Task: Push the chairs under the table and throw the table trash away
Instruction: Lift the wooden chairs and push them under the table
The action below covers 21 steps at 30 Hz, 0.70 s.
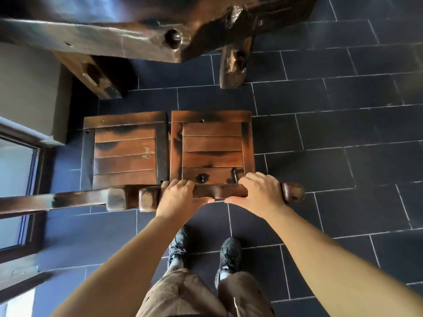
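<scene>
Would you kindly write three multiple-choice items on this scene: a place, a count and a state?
1. The left hand and right hand are on: A the top rail of the right chair; B a broom; C a door handle.
2. Chairs in view: A one; B two; C four.
3. Relative to the table, the right chair's seat is: A fully under; B short of it; C stacked on top.
Answers: A, both grip that rail; B, the left chair stands beside it; B, floor shows between seat and table.
</scene>
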Each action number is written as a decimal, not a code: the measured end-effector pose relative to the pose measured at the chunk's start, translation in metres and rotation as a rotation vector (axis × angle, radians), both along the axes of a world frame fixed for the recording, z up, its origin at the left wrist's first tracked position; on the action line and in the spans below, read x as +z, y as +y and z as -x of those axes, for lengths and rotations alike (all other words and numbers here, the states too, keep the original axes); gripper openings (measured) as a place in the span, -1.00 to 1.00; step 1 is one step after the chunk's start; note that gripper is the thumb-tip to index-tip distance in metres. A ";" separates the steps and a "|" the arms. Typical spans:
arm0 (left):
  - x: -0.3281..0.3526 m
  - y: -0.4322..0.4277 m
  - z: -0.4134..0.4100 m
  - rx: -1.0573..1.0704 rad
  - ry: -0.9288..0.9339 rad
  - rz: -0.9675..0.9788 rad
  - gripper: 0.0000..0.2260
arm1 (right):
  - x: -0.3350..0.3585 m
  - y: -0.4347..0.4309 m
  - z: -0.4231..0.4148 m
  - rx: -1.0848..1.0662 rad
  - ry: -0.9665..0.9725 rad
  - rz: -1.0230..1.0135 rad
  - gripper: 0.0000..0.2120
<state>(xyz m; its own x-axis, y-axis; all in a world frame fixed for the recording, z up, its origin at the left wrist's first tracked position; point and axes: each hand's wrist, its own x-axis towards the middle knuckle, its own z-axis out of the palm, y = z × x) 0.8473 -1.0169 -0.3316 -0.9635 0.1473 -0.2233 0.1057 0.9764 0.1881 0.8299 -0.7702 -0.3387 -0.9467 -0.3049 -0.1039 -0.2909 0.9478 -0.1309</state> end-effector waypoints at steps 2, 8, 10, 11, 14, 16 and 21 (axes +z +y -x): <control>0.001 0.002 0.004 0.033 -0.002 -0.007 -0.45 | 0.001 0.002 0.011 0.023 -0.033 0.011 -0.37; -0.003 0.004 0.008 0.033 0.015 0.012 -0.39 | 0.003 0.005 0.019 0.047 -0.059 0.035 -0.40; -0.004 0.005 0.007 0.018 0.033 0.033 -0.36 | 0.004 0.004 0.019 0.051 -0.050 0.021 -0.36; -0.004 0.006 0.006 0.013 0.048 0.044 -0.36 | 0.004 0.004 0.019 0.053 -0.036 0.013 -0.33; -0.003 0.008 0.004 0.012 0.082 0.064 -0.36 | 0.003 0.004 0.017 0.061 -0.012 0.009 -0.33; 0.000 0.010 0.005 0.020 0.075 0.084 -0.33 | 0.002 0.004 0.017 0.064 0.005 0.003 -0.33; -0.002 0.009 0.009 0.015 0.074 0.099 -0.22 | -0.004 0.004 0.015 0.080 0.068 -0.030 -0.23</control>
